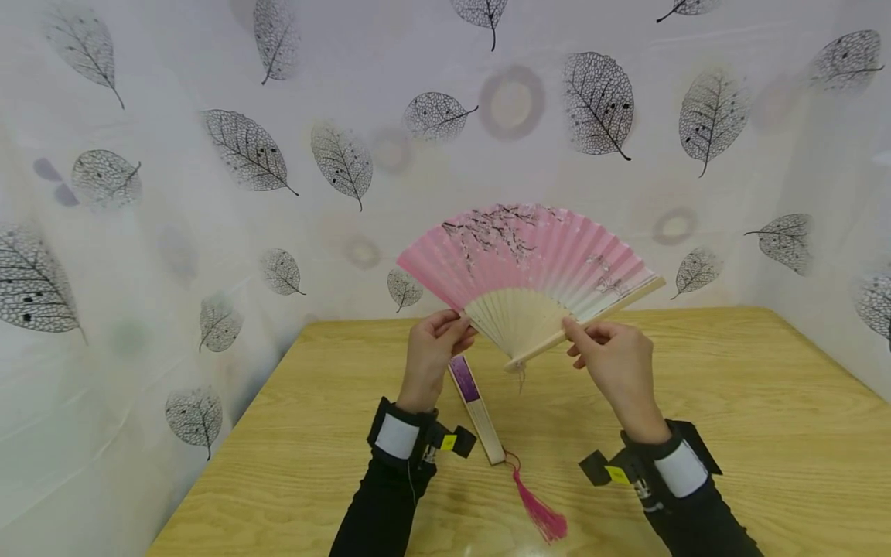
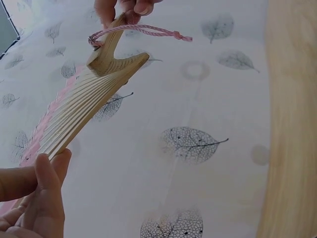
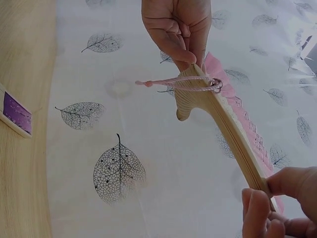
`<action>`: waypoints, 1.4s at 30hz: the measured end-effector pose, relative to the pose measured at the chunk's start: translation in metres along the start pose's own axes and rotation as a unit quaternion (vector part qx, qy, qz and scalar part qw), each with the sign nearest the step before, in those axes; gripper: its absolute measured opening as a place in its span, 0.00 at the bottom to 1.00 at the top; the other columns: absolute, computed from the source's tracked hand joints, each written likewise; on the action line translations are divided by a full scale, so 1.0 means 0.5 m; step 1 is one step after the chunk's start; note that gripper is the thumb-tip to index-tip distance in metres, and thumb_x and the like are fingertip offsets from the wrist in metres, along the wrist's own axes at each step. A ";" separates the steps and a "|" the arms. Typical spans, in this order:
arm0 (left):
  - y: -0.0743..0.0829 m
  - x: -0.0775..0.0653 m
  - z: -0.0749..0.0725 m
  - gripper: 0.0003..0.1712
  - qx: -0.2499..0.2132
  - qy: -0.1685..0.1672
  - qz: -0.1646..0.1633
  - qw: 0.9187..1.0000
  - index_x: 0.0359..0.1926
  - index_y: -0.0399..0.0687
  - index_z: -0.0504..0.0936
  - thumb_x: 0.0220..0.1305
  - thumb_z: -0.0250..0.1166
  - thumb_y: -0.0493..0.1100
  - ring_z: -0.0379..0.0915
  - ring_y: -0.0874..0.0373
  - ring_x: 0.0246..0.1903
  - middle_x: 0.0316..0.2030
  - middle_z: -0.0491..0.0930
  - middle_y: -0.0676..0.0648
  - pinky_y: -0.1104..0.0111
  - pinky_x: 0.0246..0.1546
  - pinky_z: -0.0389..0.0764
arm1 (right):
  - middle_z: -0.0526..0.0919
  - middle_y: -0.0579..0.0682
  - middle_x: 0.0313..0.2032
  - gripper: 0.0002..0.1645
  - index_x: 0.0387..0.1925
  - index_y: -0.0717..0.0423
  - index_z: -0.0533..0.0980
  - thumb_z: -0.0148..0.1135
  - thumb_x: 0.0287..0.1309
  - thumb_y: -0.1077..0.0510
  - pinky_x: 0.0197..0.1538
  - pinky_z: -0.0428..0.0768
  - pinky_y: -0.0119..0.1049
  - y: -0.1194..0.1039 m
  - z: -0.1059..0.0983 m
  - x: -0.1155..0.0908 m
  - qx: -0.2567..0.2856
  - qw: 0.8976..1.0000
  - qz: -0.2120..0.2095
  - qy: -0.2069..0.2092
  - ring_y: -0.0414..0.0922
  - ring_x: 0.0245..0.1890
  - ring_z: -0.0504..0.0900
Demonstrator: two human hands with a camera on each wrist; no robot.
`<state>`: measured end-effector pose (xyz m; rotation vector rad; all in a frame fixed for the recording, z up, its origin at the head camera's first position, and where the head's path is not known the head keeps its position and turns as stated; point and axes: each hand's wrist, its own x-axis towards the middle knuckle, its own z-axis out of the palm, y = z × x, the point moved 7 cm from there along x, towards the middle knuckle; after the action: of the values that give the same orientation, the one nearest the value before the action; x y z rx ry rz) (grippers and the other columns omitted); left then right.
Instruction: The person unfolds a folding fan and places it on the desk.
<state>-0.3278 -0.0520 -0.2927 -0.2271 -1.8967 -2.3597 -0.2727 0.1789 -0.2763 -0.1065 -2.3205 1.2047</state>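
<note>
A pink folding fan [image 1: 518, 247] with a dark blossom-branch print is spread wide and held up above the table. Pale wooden ribs [image 1: 518, 313] meet at its lower pivot, where a pink cord loop [image 2: 143, 30] hangs. My left hand [image 1: 435, 352] pinches the fan's left edge between thumb and fingers. On the other side, my right hand [image 1: 616, 360] pinches the right outer stick, where several ribs lie stacked together in the right wrist view. Below the fan, a closed purple folding fan [image 1: 476, 410] lies on the table with a pink tassel [image 1: 539, 507].
The wooden table [image 1: 299, 464] spreads beneath both arms. Behind it and at the sides hangs a whitish curtain [image 1: 348, 255] printed with dark skeleton leaves. Each wrist wears a black band with a small camera.
</note>
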 end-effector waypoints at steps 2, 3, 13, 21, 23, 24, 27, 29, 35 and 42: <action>-0.001 0.000 0.001 0.11 0.001 0.001 0.000 1.000 0.44 0.28 0.75 0.62 0.58 0.32 0.80 0.65 0.28 0.28 0.82 0.49 0.76 0.33 0.83 | 0.84 0.50 0.19 0.28 0.28 0.57 0.84 0.57 0.54 0.36 0.13 0.61 0.29 0.000 0.000 0.000 -0.001 1.000 0.000 0.001 0.32 0.13 0.75; -0.001 -0.001 0.001 0.11 0.002 0.001 0.000 1.000 0.44 0.28 0.75 0.62 0.58 0.32 0.80 0.65 0.28 0.28 0.82 0.49 0.77 0.33 0.83 | 0.84 0.49 0.19 0.28 0.27 0.57 0.84 0.57 0.54 0.36 0.13 0.61 0.29 0.000 0.000 0.000 0.000 1.000 -0.001 0.002 0.32 0.13 0.75; -0.001 -0.002 0.003 0.11 -0.012 0.000 0.001 1.000 0.44 0.28 0.75 0.62 0.57 0.32 0.80 0.66 0.28 0.27 0.82 0.52 0.77 0.33 0.83 | 0.83 0.50 0.18 0.28 0.26 0.57 0.83 0.58 0.54 0.36 0.11 0.59 0.29 -0.001 -0.005 -0.002 0.011 1.000 0.004 0.013 0.32 0.13 0.75; -0.010 0.001 0.001 0.12 -0.052 0.000 -0.010 0.999 0.45 0.26 0.73 0.63 0.56 0.32 0.80 0.67 0.27 0.26 0.82 0.54 0.79 0.32 0.82 | 0.83 0.50 0.18 0.26 0.24 0.57 0.83 0.59 0.55 0.38 0.11 0.59 0.30 0.003 -0.008 -0.001 0.021 0.999 0.002 0.036 0.31 0.12 0.74; -0.012 0.002 0.001 0.11 -0.057 0.002 -0.015 0.998 0.45 0.27 0.74 0.63 0.56 0.32 0.80 0.67 0.27 0.25 0.82 0.54 0.79 0.32 0.82 | 0.82 0.48 0.17 0.26 0.24 0.57 0.83 0.59 0.54 0.38 0.11 0.58 0.30 0.004 -0.008 0.000 0.022 0.999 0.003 0.038 0.32 0.12 0.74; -0.012 0.002 0.001 0.11 -0.059 0.004 -0.017 0.998 0.45 0.27 0.74 0.63 0.56 0.32 0.80 0.67 0.27 0.25 0.82 0.54 0.79 0.32 0.82 | 0.82 0.47 0.16 0.26 0.23 0.57 0.83 0.59 0.54 0.38 0.10 0.58 0.29 0.004 -0.009 0.000 0.022 0.999 0.003 0.039 0.32 0.12 0.74; -0.012 0.002 0.001 0.11 -0.060 0.008 -0.021 0.998 0.45 0.28 0.74 0.63 0.56 0.32 0.80 0.67 0.27 0.26 0.82 0.54 0.79 0.32 0.82 | 0.81 0.45 0.14 0.27 0.23 0.57 0.83 0.59 0.54 0.37 0.10 0.56 0.29 0.004 -0.009 0.000 0.023 0.999 0.004 0.042 0.34 0.12 0.74; -0.012 0.002 0.001 0.11 -0.062 0.011 -0.026 0.998 0.45 0.29 0.74 0.63 0.56 0.32 0.80 0.67 0.27 0.25 0.82 0.54 0.79 0.32 0.82 | 0.80 0.43 0.14 0.27 0.22 0.57 0.83 0.59 0.54 0.37 0.10 0.56 0.29 0.003 -0.010 0.001 0.023 0.999 0.003 0.044 0.34 0.11 0.73; -0.011 0.003 0.001 0.10 -0.068 0.016 -0.028 0.997 0.45 0.30 0.74 0.63 0.56 0.32 0.79 0.68 0.27 0.25 0.82 0.54 0.79 0.32 0.82 | 0.78 0.38 0.12 0.26 0.21 0.56 0.82 0.59 0.54 0.37 0.09 0.56 0.29 0.007 -0.012 0.004 0.028 0.998 0.002 0.050 0.35 0.11 0.73; -0.009 0.004 0.000 0.08 -0.087 0.016 -0.017 0.996 0.42 0.30 0.74 0.63 0.56 0.32 0.79 0.67 0.26 0.24 0.82 0.54 0.80 0.31 0.81 | 0.79 0.42 0.13 0.26 0.21 0.56 0.82 0.59 0.55 0.38 0.09 0.56 0.29 0.008 -0.010 0.006 0.037 0.998 0.003 0.051 0.36 0.11 0.73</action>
<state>-0.3305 -0.0509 -0.2964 -0.1715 -1.6955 -2.5373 -0.2735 0.1859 -0.2756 -0.1453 -2.1868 1.2576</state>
